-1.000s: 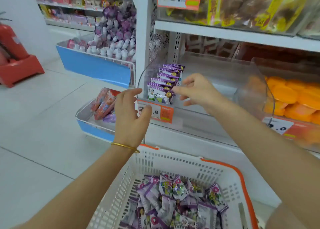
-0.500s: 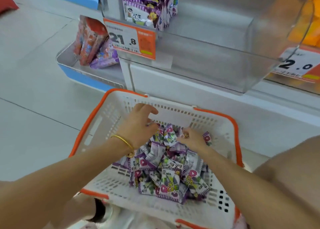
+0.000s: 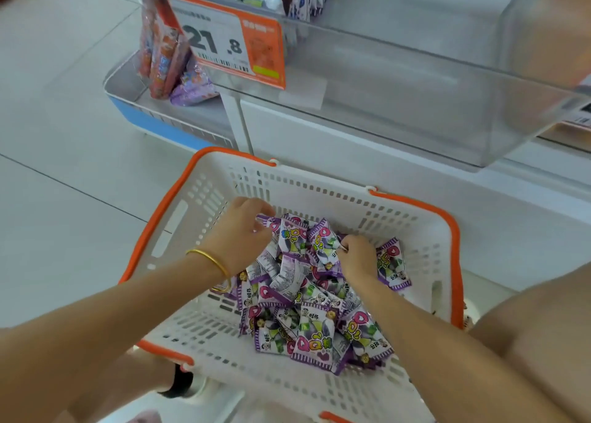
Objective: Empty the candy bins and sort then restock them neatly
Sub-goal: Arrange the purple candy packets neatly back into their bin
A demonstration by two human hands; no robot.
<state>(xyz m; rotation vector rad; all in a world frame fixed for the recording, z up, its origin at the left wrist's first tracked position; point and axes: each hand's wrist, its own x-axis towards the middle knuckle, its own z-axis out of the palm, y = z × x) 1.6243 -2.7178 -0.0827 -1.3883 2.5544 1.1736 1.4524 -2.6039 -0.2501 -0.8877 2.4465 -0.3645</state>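
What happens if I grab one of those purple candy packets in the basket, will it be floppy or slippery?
The candy packets look small and puffy, so each is probably light. Their wrappers are creased and bent in the heap, so they likely crumple rather than stay stiff. The shiny film may be slippery, so loose ones could slide in the basket.

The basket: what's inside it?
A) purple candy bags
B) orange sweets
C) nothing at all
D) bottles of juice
A: a heap of purple candy bags fills the middle of the white basket, and the left hand and the right hand both have their fingers curled on bags in the pile.
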